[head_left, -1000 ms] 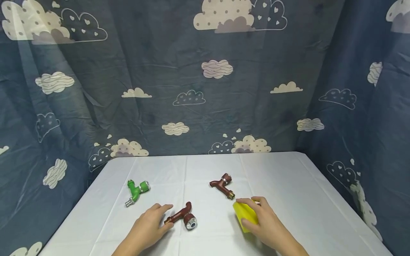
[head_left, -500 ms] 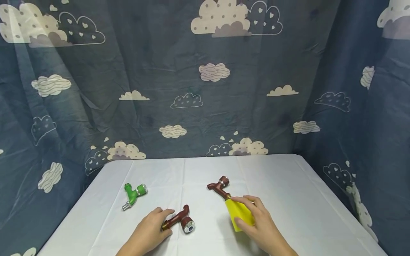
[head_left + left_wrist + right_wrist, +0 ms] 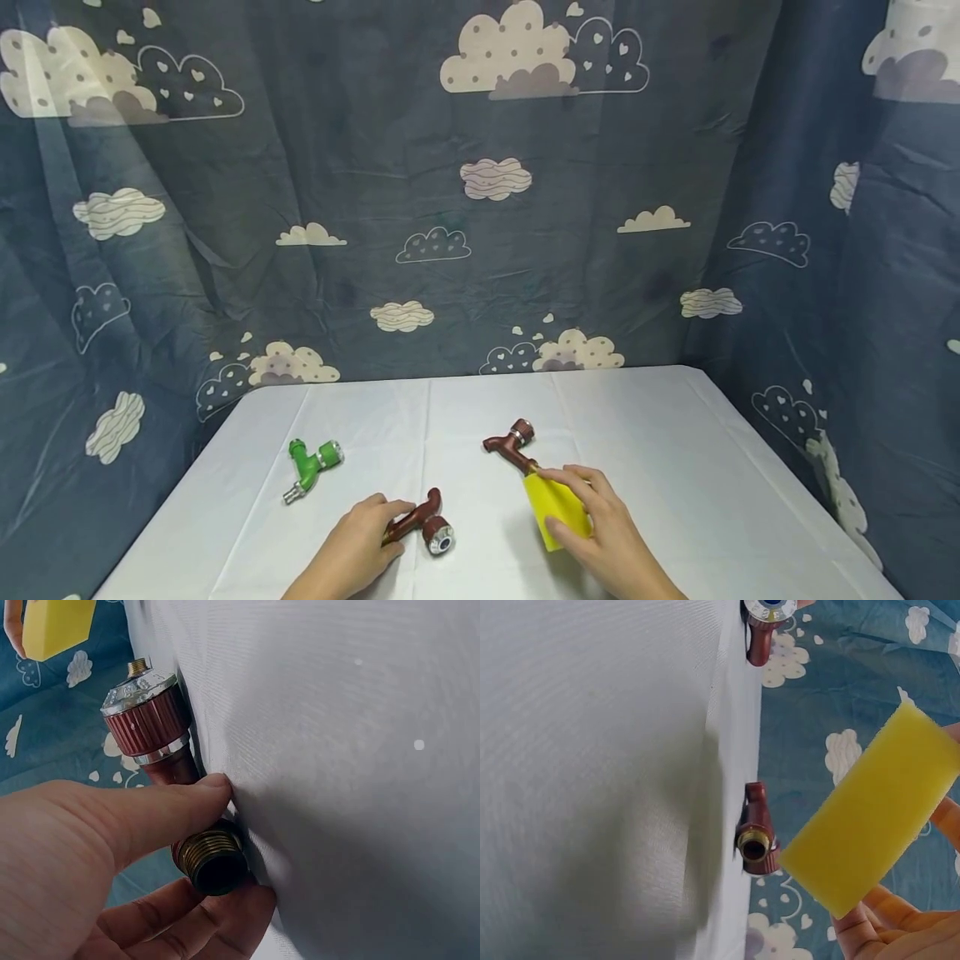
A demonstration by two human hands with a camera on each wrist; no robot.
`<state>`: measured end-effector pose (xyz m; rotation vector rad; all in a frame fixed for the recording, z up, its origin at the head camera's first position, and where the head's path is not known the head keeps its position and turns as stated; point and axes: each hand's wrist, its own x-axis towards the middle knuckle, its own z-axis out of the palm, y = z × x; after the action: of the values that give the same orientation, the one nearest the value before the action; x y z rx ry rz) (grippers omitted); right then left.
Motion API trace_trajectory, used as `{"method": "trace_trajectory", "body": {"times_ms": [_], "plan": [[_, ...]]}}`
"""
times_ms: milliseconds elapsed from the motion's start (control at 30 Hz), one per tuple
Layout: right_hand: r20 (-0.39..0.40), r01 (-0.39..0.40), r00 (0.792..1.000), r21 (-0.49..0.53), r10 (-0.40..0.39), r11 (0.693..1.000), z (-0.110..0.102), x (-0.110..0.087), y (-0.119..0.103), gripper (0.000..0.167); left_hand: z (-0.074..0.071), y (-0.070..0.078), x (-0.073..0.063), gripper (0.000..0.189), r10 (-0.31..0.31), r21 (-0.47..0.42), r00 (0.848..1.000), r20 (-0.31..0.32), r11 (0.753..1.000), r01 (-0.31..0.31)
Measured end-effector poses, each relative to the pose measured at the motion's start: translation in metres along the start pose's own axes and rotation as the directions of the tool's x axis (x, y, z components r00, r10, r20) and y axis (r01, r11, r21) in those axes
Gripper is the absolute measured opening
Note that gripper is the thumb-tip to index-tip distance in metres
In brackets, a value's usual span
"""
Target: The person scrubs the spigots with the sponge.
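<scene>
To the left of the yellow sponge (image 3: pixel 555 504), the near tap (image 3: pixel 417 517) lies on the white desk (image 3: pixel 660 450), glossy brown-red, with a ribbed knob (image 3: pixel 146 724) topped by a chrome cap and a brass-coloured threaded end (image 3: pixel 210 851) that opens on a dark hole. The left hand (image 3: pixel 348 550) grips it near that end, thumb on one side and fingers curled on the other.

The sponge itself is a plain, bright block with straight edges and a fine-grained face. It is held above the desk, pinched between the thumb and fingers of the right hand (image 3: pixel 603 533). Just beyond the sponge lies the far tap (image 3: pixel 510 448), also brown-red and brass-ended; whether the two touch cannot be told. Well to the left of the sponge and farther out is the green tap (image 3: pixel 309 471), with a silvery end.

Compared with a second ago, the sponge has shifted left and now overlaps the brass end of the far tap in the head view, where a gap showed then. The left hand has closed in, covering more of the near tap's end. The green tap stays as it was.
</scene>
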<state>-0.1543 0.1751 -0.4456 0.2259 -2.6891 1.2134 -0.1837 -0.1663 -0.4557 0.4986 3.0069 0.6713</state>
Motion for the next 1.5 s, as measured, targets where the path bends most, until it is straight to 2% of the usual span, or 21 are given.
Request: {"method": "trace_trajectory", "body": {"times_ms": [133,267,567,800,1000,1067,1167,1333,1433,1500], "plan": [[-0.011,0.020,1.000,0.008,-0.020,1.000,0.000,-0.002,0.002,0.051,0.001,0.001,0.000,0.048,-0.009,-0.007,1.000,0.006,1.000,0.009],[-0.014,0.013,1.000,0.011,-0.013,1.000,0.000,-0.003,0.003,0.050,0.002,0.001,-0.001,0.044,0.010,-0.010,1.000,-0.002,1.000,-0.010],[-0.017,-0.009,1.000,-0.013,0.009,1.000,-0.001,-0.002,0.005,0.051,0.000,0.003,-0.002,0.038,0.055,-0.031,0.997,-0.060,0.998,-0.057],[-0.035,0.008,0.999,-0.034,-0.010,0.999,-0.006,-0.002,0.005,0.051,0.000,0.004,0.002,0.031,0.079,0.018,0.991,-0.103,0.997,-0.078],[-0.047,0.037,0.998,-0.025,-0.038,0.999,-0.009,-0.002,0.008,0.052,-0.003,0.005,0.004,0.030,0.052,0.031,0.990,-0.134,0.998,-0.048],[-0.057,0.041,0.997,-0.027,-0.043,0.999,-0.009,-0.002,0.008,0.052,-0.007,0.005,0.006,0.030,0.029,-0.003,0.991,-0.131,1.000,-0.030],[-0.074,0.061,0.995,-0.021,-0.063,0.998,-0.010,-0.003,0.008,0.053,-0.014,0.006,0.008,0.030,-0.008,-0.100,0.993,-0.118,0.995,-0.004],[-0.088,0.092,0.992,-0.013,-0.093,0.996,-0.010,-0.004,0.008,0.053,-0.024,0.010,0.014,0.030,-0.039,-0.244,0.991,-0.127,0.970,0.007],[-0.094,0.102,0.990,-0.015,-0.103,0.995,-0.008,-0.005,0.008,0.055,-0.027,0.014,0.018,0.029,-0.048,-0.346,0.992,-0.116,0.938,0.005],[-0.105,0.121,0.987,-0.014,-0.122,0.993,-0.007,-0.005,0.008,0.056,-0.028,0.017,0.021,0.028,-0.056,-0.435,0.994,-0.095,0.900,0.009]]}}
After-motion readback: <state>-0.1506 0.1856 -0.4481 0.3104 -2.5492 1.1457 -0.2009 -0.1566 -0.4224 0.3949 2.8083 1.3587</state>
